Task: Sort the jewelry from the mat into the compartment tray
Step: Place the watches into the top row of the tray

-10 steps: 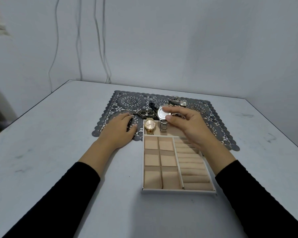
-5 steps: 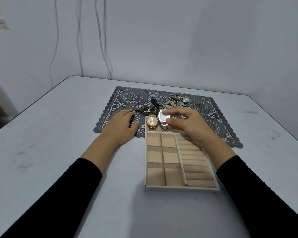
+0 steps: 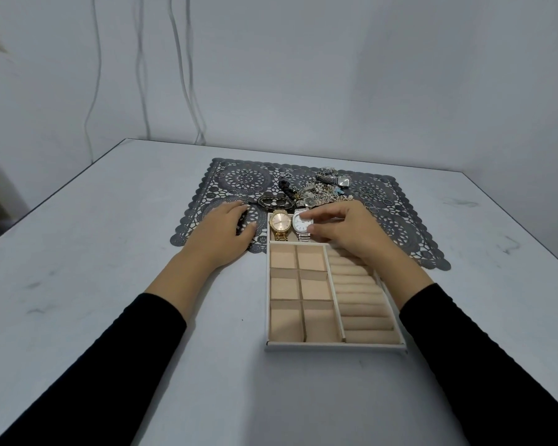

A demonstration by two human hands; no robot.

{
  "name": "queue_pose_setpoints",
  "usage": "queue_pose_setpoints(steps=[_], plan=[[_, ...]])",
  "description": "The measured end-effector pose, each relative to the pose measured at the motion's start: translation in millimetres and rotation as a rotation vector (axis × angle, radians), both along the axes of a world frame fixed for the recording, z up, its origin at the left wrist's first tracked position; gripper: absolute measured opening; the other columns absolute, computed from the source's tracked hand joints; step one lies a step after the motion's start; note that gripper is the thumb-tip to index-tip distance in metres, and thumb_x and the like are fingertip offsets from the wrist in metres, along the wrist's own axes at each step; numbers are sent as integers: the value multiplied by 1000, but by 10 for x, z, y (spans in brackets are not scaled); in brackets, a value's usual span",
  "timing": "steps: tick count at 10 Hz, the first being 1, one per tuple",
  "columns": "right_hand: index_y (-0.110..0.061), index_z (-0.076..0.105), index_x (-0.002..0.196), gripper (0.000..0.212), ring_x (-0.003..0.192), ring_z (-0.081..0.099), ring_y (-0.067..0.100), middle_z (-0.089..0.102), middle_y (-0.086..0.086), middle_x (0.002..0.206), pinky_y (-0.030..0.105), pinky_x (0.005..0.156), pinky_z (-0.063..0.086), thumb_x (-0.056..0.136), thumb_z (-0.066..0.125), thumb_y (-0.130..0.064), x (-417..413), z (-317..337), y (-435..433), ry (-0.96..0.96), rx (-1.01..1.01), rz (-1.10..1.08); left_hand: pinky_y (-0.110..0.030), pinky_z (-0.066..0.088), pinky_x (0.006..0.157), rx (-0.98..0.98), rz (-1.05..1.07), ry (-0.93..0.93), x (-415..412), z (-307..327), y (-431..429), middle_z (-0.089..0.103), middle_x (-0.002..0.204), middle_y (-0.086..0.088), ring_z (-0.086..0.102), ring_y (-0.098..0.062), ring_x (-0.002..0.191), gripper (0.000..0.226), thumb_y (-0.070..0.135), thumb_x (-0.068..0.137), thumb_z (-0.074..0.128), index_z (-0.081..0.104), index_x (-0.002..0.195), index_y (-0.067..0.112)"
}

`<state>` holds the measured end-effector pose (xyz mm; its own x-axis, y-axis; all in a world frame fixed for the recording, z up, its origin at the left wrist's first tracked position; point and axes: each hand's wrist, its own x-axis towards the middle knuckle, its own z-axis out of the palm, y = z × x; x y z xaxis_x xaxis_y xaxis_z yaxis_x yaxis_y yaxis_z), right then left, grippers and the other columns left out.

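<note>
no readable text, watch dials illegible

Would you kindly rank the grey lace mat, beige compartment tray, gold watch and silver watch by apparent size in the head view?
1. grey lace mat, largest
2. beige compartment tray
3. gold watch and silver watch: too alike to rank

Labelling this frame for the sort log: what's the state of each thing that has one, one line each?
left hand, open, flat on the mat
right hand, pinching the silver watch
silver watch, in the far compartment of the tray, held
gold watch, lying beside it in that compartment, untouched
tray, six square cells and visible ring rolls empty
jewelry pile, on the mat, unsorted
</note>
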<state>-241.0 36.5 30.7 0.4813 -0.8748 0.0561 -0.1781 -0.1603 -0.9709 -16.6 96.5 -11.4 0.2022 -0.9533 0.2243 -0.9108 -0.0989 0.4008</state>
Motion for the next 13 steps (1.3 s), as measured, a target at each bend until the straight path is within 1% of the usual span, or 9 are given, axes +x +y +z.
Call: queue_pose_setpoints(steps=[1,2,3,4,5,6,7,8,13], plan=[[-2,73,98,24,59,65,8,71,8,74,13,56,51,79,69,11,13,-45,-35,26,-25,-5,-37,27,115,1,4,3,2,-5,-5,36,153,-1,33,-20,140,54,40,98,44,41,145,13],[-4,74,99,26,69,68,15,73,13,85,19,64,54,77,71,9,3,-37,-46,39,-35,11,-36,27,115,-1,4,0,1,-9,-2,36,153,-1,32,-20,141,54,39,98,44,41,145,13],[-6,74,100,23,39,44,8,69,12,73,14,36,34,79,72,4,-32,-9,-19,110,-27,9,-36,26,115,0,2,0,3,-12,2,36,153,-1,32,-20,141,54,39,98,44,41,145,13],[-8,75,100,23,45,43,16,70,16,77,16,35,34,79,73,1,-23,-5,-18,121,-57,8,-37,26,115,4,0,0,9,-11,-3,35,154,-1,32,-21,141,54,40,98,44,41,145,13],[-10,76,97,22,55,59,33,71,18,79,28,44,52,78,74,1,12,-29,-33,119,-75,-22,-38,26,116,6,-3,-6,8,-8,-6,35,154,-1,31,-21,141,54,40,99,44,41,145,13],[-15,76,94,21,49,58,32,69,7,63,31,41,44,78,74,0,2,-43,-38,150,-77,-26,-38,27,116,4,-3,-3,14,-16,-6,36,153,-2,32,-21,141,54,40,98,44,41,145,13],[-8,74,99,21,32,30,9,53,-3,46,16,35,21,81,70,3,-30,-39,-22,135,-22,-2,-38,28,116,0,-9,0,15,-22,-9,37,153,-3,33,-22,140,54,40,98,44,42,144,12],[-8,74,99,21,35,28,10,54,2,52,18,36,21,81,71,2,-32,-15,-8,132,-21,7,-38,28,116,-2,-10,-1,18,-20,-5,37,153,-3,33,-22,140,54,40,98,44,42,144,11],[-8,72,99,16,30,30,6,54,-8,41,13,34,23,85,68,-2,-121,51,-1,148,-16,47,-37,28,114,-6,-15,-12,4,18,9,37,153,-2,34,-21,140,52,38,99,43,41,145,13]])
